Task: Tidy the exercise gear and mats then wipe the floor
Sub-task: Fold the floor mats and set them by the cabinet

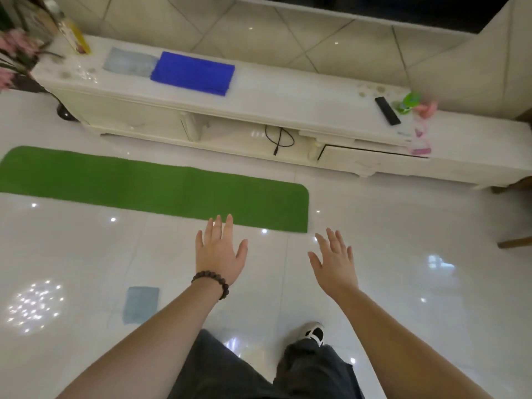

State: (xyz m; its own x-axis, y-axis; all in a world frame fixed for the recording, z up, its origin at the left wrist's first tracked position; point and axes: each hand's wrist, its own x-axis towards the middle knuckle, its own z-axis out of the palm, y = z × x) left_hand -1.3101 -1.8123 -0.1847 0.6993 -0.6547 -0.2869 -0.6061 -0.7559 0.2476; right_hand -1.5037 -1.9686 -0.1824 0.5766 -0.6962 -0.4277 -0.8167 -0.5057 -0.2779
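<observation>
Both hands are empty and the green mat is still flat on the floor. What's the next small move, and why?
Probably reach down and take the near right end of the green mat to start rolling it. Both the left hand and right hand hang open just short of that end, and the mat lies unrolled.

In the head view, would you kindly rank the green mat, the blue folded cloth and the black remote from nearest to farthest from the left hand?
From the left hand:
1. Green mat, on the floor just beyond the fingertips.
2. Blue folded cloth, on the cabinet top, straight ahead.
3. Black remote, on the cabinet, far right.
</observation>
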